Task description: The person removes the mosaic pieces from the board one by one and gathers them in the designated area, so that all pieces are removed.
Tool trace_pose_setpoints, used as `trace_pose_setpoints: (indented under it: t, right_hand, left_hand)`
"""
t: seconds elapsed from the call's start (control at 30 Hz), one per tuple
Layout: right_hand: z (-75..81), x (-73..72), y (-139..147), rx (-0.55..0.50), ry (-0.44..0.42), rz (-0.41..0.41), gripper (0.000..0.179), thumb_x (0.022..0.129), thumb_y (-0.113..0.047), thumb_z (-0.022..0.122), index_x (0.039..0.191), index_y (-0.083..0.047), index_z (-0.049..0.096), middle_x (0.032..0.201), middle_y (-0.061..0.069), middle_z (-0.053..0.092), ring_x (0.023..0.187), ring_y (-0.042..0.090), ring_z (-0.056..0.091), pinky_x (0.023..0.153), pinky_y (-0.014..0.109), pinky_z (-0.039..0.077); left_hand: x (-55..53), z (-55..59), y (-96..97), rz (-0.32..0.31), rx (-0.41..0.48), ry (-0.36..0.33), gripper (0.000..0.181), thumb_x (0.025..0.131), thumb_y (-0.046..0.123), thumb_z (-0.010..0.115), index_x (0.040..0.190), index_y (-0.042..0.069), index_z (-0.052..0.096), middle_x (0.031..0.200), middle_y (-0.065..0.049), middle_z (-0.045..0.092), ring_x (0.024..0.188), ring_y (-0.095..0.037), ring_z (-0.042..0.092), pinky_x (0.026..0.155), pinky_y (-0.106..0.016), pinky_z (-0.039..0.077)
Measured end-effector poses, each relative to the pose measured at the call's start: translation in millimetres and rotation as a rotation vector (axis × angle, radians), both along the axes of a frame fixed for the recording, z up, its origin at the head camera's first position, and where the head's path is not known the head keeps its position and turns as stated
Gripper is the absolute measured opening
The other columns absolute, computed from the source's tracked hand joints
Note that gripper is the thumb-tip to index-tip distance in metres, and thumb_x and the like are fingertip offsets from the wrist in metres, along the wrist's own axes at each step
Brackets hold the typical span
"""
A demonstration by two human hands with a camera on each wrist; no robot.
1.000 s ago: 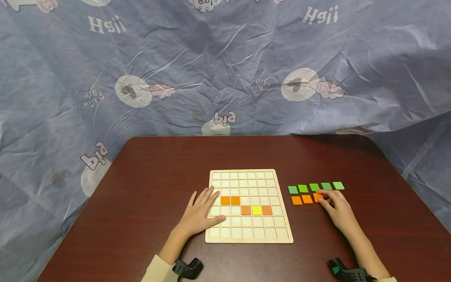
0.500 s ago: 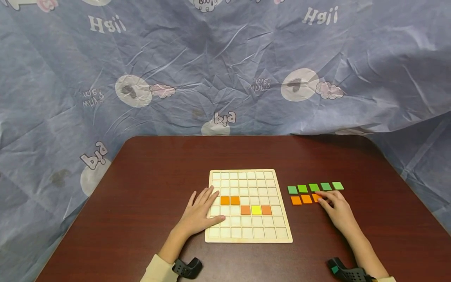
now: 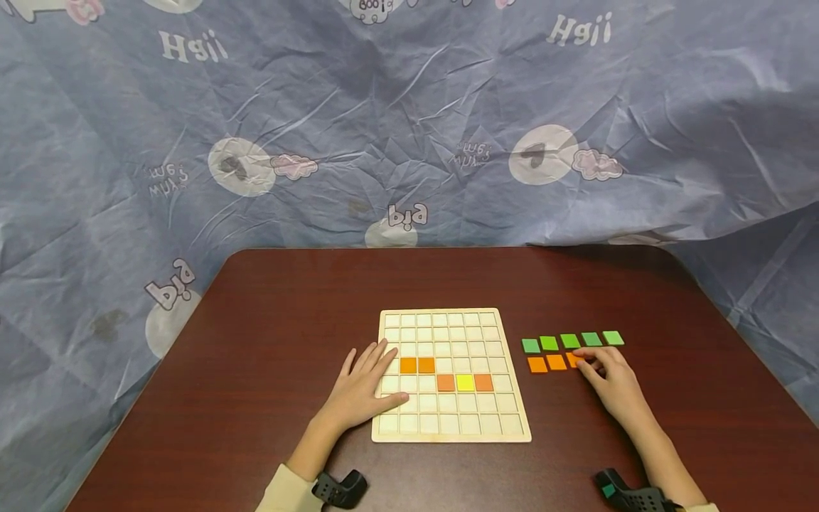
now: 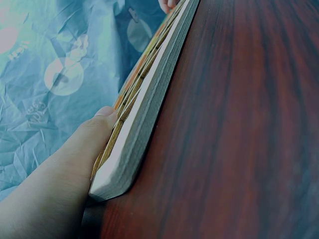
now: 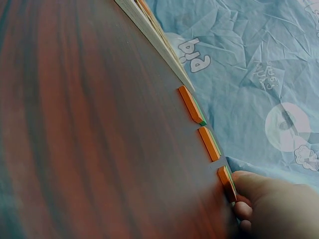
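My left hand [image 3: 360,393] lies with fingers spread over the left edge of a pale wooden grid board [image 3: 448,436]. In the left wrist view its thumb [image 4: 82,149] rests along the board's rim. Two orange tiles [image 3: 417,365] sit side by side in one row of the grid. A row nearer me holds a yellow tile [image 3: 465,382] between two darker orange ones. To the right of the board, my right hand [image 3: 616,384] pinches the rightmost loose orange square tile [image 5: 227,183] between thumb and index finger, at its right side, down on the table.
Two more loose orange tiles [image 3: 547,363] lie left of the pinched one. Behind them runs a row of several green tiles [image 3: 569,341]. Everything is on a dark red-brown table [image 3: 307,299], with a blue-grey printed cloth [image 3: 409,142] hanging behind its far edge.
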State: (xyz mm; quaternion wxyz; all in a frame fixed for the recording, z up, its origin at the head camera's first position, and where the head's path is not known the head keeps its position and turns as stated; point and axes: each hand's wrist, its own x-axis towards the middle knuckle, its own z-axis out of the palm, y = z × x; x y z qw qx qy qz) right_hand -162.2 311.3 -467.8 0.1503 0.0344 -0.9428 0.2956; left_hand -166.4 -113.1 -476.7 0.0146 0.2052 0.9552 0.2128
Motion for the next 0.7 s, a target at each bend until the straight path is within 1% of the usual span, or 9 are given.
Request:
trace_pose_setpoints:
  t: [0.3,0.4,0.57,0.7]
  right_hand:
    - [-2.3,0.7,-0.4,-0.034,0.058,-0.004,0.02,0.09,-0.016,0.055,0.104,-0.005,0.064,0.092,0.007,0.051,0.069,-0.009,0.035,0.059,0.012,0.033]
    - [-1.5,1.0,-1.7,-0.037,0.075,-0.014,0.019,0.091,-0.015,0.055,0.104,-0.004,0.064,0.09,0.005,0.051,0.069,-0.009,0.035,0.058,0.012,0.033]
    - [3.8,3.0,-7.0,-0.024,0.105,-0.035,0.017,0.09,-0.015,0.055,0.102,-0.005,0.064,0.086,0.002,0.05,0.068,-0.009,0.034,0.057,0.014,0.03]
    - [12.6,3.7,-22.1,-0.047,0.124,-0.022,0.015,0.089,-0.012,0.057,0.1,-0.005,0.065,0.083,0.001,0.051,0.068,-0.008,0.035,0.057,0.013,0.031]
  left_hand:
    - [0.8,0.6,-0.3,-0.001,0.005,0.009,0.082,0.079,0.068,0.045,0.146,0.026,0.021,0.154,0.002,0.014,0.142,-0.019,0.013,0.113,-0.05,0.001]
    - [0.7,0.4,-0.5,0.0,0.0,0.009,0.082,0.079,0.068,0.045,0.146,0.027,0.021,0.154,0.002,0.014,0.142,-0.018,0.013,0.113,-0.05,0.001]
    - [-0.4,-0.5,-0.2,-0.001,-0.001,0.011,0.082,0.079,0.069,0.044,0.146,0.027,0.02,0.154,0.003,0.013,0.142,-0.018,0.012,0.113,-0.05,0.001]
    - [0.2,-0.6,-1.1,0.0,0.005,0.004,0.082,0.079,0.069,0.044,0.146,0.027,0.021,0.154,0.002,0.013,0.142,-0.018,0.011,0.113,-0.049,0.0]
